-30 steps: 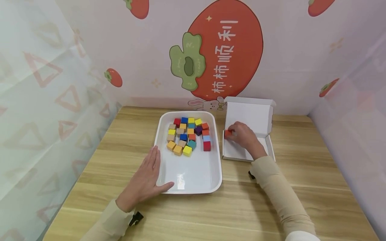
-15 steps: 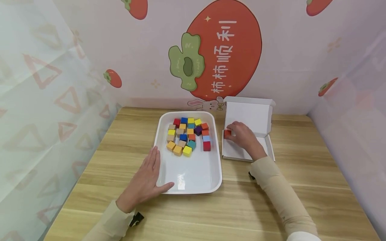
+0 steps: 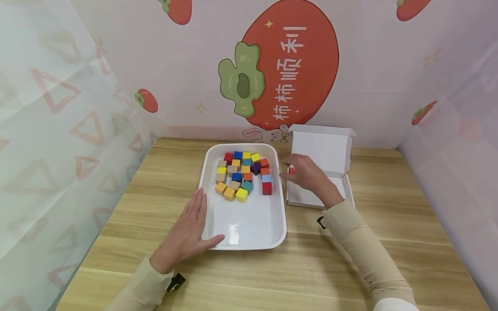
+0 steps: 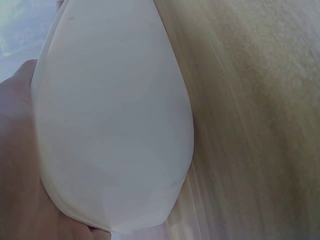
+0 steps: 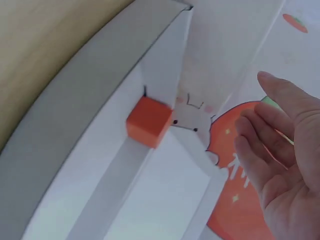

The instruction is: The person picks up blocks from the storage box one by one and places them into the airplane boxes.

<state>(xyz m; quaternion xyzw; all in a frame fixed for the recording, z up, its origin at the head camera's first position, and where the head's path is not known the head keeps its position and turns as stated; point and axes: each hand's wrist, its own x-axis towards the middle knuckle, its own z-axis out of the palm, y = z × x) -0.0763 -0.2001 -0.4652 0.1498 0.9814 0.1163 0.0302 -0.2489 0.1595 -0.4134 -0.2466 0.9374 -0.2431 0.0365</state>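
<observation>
A white tray (image 3: 253, 220) holds several small cube blocks (image 3: 235, 168) in red, blue, yellow, orange, teal, purple and wood tones, grouped in its far half. My left hand (image 3: 186, 235) rests on the tray's left rim, fingers straight and thumb stretched over the near corner. In the left wrist view the tray's outer wall (image 4: 115, 115) fills the middle. My right hand (image 3: 309, 175) is over the left edge of a white cardboard box (image 3: 305, 195), its fingertips close to the tray's right rim, holding nothing. One orange-red block (image 5: 150, 120) sits in a corner of the box.
The box's lid (image 3: 320, 151) stands raised at the back, near the printed backdrop (image 3: 369, 77). Tray and box lie side by side on a wooden table (image 3: 272, 280). Patterned sheets (image 3: 50, 151) hang at the sides.
My right hand has let go of the orange-red block in the box corner and moved left toward the tray. The left hand and the tray stay put.
</observation>
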